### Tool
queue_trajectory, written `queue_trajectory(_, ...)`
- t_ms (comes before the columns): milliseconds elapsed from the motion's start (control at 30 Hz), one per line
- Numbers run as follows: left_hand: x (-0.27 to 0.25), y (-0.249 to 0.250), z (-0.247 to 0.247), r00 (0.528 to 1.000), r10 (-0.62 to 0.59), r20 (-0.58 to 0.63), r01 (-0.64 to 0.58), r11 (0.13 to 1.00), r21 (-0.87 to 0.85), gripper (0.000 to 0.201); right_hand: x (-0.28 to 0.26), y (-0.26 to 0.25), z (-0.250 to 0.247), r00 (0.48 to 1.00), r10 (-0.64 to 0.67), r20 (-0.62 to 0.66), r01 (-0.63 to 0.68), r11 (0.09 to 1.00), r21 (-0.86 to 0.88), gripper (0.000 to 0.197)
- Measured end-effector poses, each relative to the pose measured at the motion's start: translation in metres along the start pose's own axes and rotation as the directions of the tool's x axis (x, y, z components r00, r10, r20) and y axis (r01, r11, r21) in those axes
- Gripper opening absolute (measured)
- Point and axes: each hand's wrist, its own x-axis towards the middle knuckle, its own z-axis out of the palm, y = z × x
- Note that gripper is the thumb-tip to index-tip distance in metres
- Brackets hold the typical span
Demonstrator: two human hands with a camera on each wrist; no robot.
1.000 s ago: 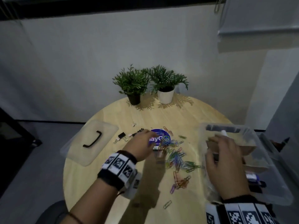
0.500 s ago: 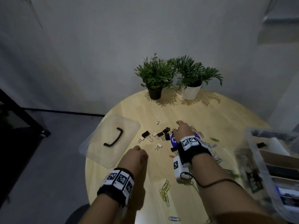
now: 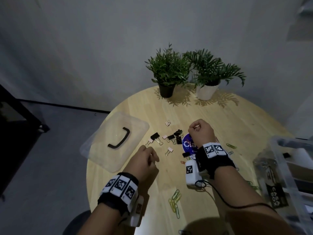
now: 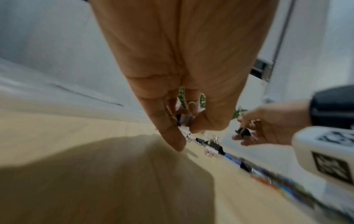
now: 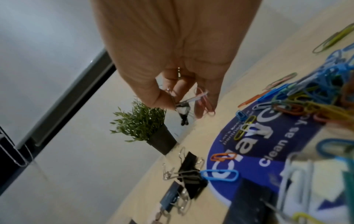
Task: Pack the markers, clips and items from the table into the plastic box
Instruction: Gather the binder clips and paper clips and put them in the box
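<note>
while black and pink binder clips (image 3: 166, 139) lie mid-table, the left hand (image 3: 146, 161) pinches a pale clip (image 4: 184, 119), the right hand (image 3: 201, 133) a black clip (image 4: 243, 132); the clear plastic box (image 3: 284, 168) at the right edge holds cartons.

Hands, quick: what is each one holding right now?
Left hand: fingers curled, pinching small pale binder clips.
Right hand: fingers curled, pinching a small black binder clip, with pink wire paper clips against its fingers.
</note>
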Motion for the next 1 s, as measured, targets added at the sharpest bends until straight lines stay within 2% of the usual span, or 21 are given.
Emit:
queue_trajectory(100, 0.009, 0.006, -0.006, 0.998, -0.025, -0.058, 0.019, 0.993, -0.112, 0.022, -0.001, 0.002, -0.004, 0.998, 0.000, 0.065, 0.003, 0.999, -0.051, 0.011)
queue_trajectory(233, 0.027, 0.015, -0.014, 0.982, -0.092, -0.167, 0.066, 0.985, -0.158, 0.024, 0.002, 0.017, -0.001, 0.993, -0.029, 0.111, 0.042, 0.992, -0.117, 0.020)
queue_trajectory(267, 0.032, 0.016, -0.016, 0.978, -0.096, -0.187, 0.067, 0.986, -0.151, 0.025, 0.004, 0.020, 0.000, 0.994, -0.019, 0.105, 0.027, 0.997, -0.069, 0.023)
queue_trajectory(333, 0.042, 0.016, -0.018, 0.967, -0.104, -0.232, 0.073, 0.987, -0.141, 0.027, 0.006, 0.024, -0.001, 0.993, 0.045, 0.109, -0.062, 0.986, 0.155, 0.031)
queue_trajectory(433, 0.058, 0.016, -0.017, 0.956, -0.147, -0.255, 0.110, 0.982, -0.152, 0.026, 0.009, 0.029, -0.005, 0.973, 0.165, 0.159, -0.222, 0.857, 0.465, 0.039)
queue_trajectory(533, 0.072, 0.017, -0.015, 0.951, -0.141, -0.275, 0.133, 0.990, -0.046, 0.026, 0.009, 0.029, -0.006, 0.954, 0.198, 0.226, -0.297, 0.727, 0.619, 0.035)
queue_trajectory(567, 0.076, 0.017, -0.014, 0.957, -0.118, -0.266, 0.124, 0.992, 0.008, 0.026, 0.008, 0.027, -0.005, 0.950, 0.203, 0.239, -0.313, 0.658, 0.685, 0.032)
queue_trajectory(633, 0.082, 0.015, -0.010, 0.980, -0.081, -0.180, 0.104, 0.987, 0.123, 0.037, 0.004, 0.022, -0.002, 0.938, 0.234, 0.257, -0.341, 0.479, 0.809, 0.027)
queue_trajectory(667, 0.084, 0.013, -0.008, 0.990, -0.079, -0.118, 0.099, 0.979, 0.176, 0.045, 0.004, 0.019, 0.000, 0.929, 0.261, 0.263, -0.354, 0.417, 0.837, 0.023)
queue_trajectory(700, 0.084, 0.011, -0.006, 0.995, -0.082, -0.062, 0.094, 0.972, 0.217, 0.050, 0.003, 0.017, 0.002, 0.921, 0.284, 0.266, -0.366, 0.399, 0.841, 0.019)
queue_trajectory(733, 0.084, 0.010, -0.005, 0.996, -0.084, -0.017, 0.086, 0.966, 0.244, 0.050, 0.003, 0.015, 0.005, 0.919, 0.293, 0.263, -0.373, 0.437, 0.818, 0.016)
queue_trajectory(767, 0.084, 0.009, -0.003, 0.997, -0.081, 0.016, 0.074, 0.963, 0.259, 0.048, 0.003, 0.012, 0.007, 0.925, 0.288, 0.246, -0.370, 0.550, 0.748, 0.014)
queue_trajectory(833, 0.083, 0.006, -0.002, 0.996, -0.073, 0.048, 0.058, 0.966, 0.252, 0.041, 0.003, 0.010, 0.014, 0.967, 0.184, 0.177, -0.242, 0.877, 0.414, 0.015)
queue_trajectory(867, 0.083, 0.006, 0.000, 0.996, -0.072, 0.053, 0.057, 0.970, 0.235, 0.039, 0.003, 0.009, 0.018, 0.982, 0.089, 0.164, -0.125, 0.966, 0.224, 0.017)
queue_trajectory(933, 0.081, 0.005, 0.003, 0.996, -0.072, 0.049, 0.061, 0.977, 0.203, 0.033, 0.002, 0.006, 0.028, 0.977, -0.031, 0.211, 0.037, 0.999, -0.022, 0.023)
queue_trajectory(1000, 0.081, 0.006, 0.006, 0.996, -0.082, 0.040, 0.073, 0.978, 0.196, 0.030, 0.000, 0.005, 0.036, 0.958, -0.066, 0.280, 0.117, 0.979, -0.168, 0.030)
